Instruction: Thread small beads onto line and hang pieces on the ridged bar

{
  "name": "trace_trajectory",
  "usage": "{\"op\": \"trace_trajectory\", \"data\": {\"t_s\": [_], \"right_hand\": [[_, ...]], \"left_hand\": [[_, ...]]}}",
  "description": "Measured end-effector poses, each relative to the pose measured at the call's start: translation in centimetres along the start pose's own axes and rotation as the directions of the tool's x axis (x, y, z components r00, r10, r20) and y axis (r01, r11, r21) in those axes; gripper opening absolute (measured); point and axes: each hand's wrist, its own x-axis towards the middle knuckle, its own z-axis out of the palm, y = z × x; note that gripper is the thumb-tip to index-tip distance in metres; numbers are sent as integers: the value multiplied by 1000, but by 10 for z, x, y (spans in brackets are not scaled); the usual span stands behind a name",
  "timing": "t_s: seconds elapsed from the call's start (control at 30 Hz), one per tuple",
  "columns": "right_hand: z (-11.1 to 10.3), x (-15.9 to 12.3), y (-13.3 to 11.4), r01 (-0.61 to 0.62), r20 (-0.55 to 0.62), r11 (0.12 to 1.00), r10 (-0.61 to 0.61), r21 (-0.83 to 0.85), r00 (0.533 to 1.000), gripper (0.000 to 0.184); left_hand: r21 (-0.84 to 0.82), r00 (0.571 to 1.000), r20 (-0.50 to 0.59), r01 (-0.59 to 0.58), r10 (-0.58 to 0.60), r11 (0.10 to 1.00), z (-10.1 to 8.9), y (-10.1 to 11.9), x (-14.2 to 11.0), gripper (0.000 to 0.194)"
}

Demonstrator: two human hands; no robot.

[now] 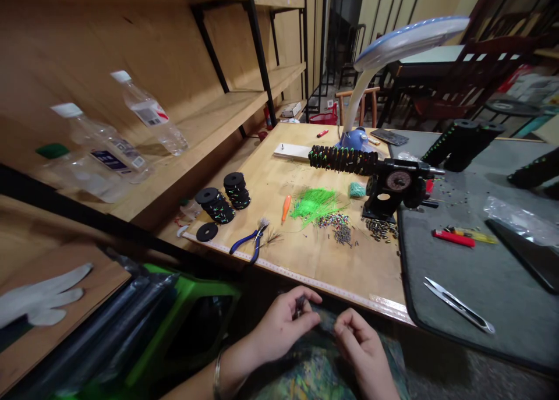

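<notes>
My left hand (283,321) and my right hand (362,344) are below the table's front edge, over my lap. Both have their fingers pinched together around a small dark item (300,304) that is too small to name. On the wooden table (323,266) above them lie a pile of green strands (313,204), small dark and coloured beads (338,226), blue-handled pliers (248,241) and an orange-handled tool (286,207). A black winding device (391,187) holds a rod of black discs with coloured tips (343,158).
Stacks of black discs (222,199) stand at the table's left. Thread snips (458,304), a red lighter (454,238) and black rolls (460,144) lie on a grey mat (480,272). Plastic bottles (113,149) rest on the shelf. A white glove (41,298) lies at left; a desk lamp (393,45) stands behind.
</notes>
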Motion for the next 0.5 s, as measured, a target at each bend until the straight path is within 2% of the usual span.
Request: {"op": "trace_trajectory", "data": {"t_s": [0.1,0.17,0.3,0.4,0.5], "right_hand": [[1,-2,-3,24,11,999,-23,-39,1000,40],[1,-2,-6,41,36,998,-39,-56,999,40],[-5,0,-17,78,105,987,-64,-143,992,37],[-14,2,-28,146,88,953,-127,-264,988,28],[-18,3,-40,204,45,943,-199,-262,979,32]], "left_hand": [[65,1000,7,-2,1,998,5,0,3,20],[103,999,-6,-34,35,994,6,1,5,12],[216,992,-32,-114,124,970,3,8,5,13],[389,981,-2,-179,196,904,-1,17,2,15],[527,957,98,-283,273,802,-3,25,-1,16]]}}
